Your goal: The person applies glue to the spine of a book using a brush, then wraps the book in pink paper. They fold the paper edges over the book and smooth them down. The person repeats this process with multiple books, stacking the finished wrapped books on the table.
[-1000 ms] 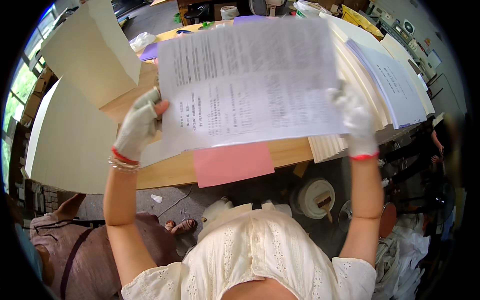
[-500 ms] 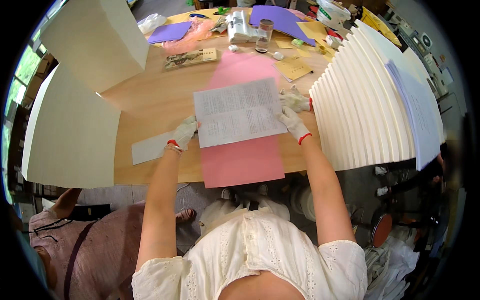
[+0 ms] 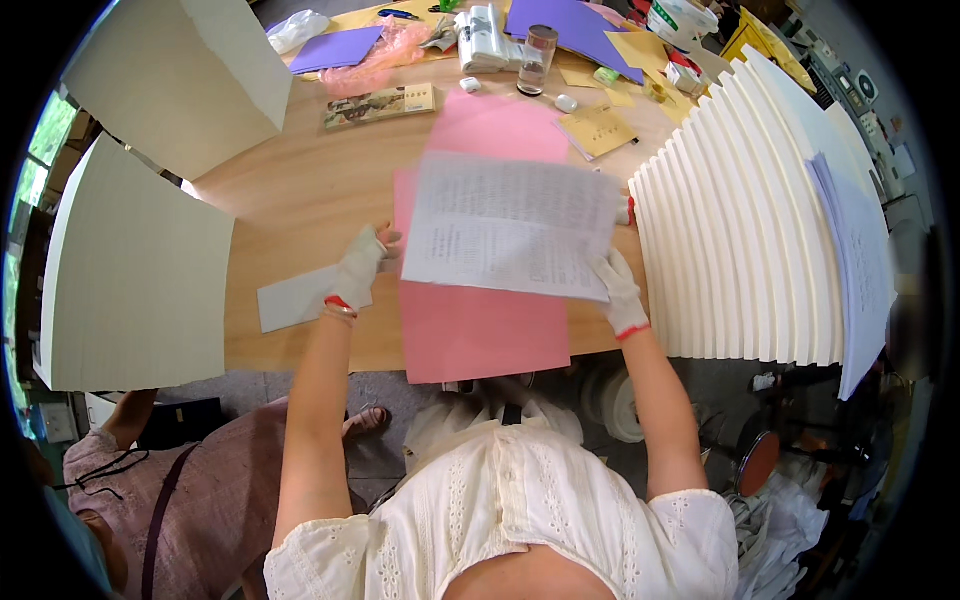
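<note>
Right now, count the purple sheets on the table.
2. One purple sheet lies at the far left of the table, beside the pink plastic bag. The other purple sheet lies at the far middle, behind the clear jar. Clutter could hide more.

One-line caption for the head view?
Gloved left hand and right hand hold a printed sheet over pink paper.

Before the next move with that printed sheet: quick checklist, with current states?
1. Left hand in a white glove grips the white printed paper sheet at its left edge: ok.
2. Right hand grips the lower right corner: ok.
3. Sheet sharp enough to read its position: not ok, it is motion-blurred.
4. Pink paper sheets lie flat on the wooden table under it: ok.
5. Sheet apart from the fanned white paper stacks: cannot tell.
6. Small white paper strip beside the left hand, clear of the pink: ok.
</note>
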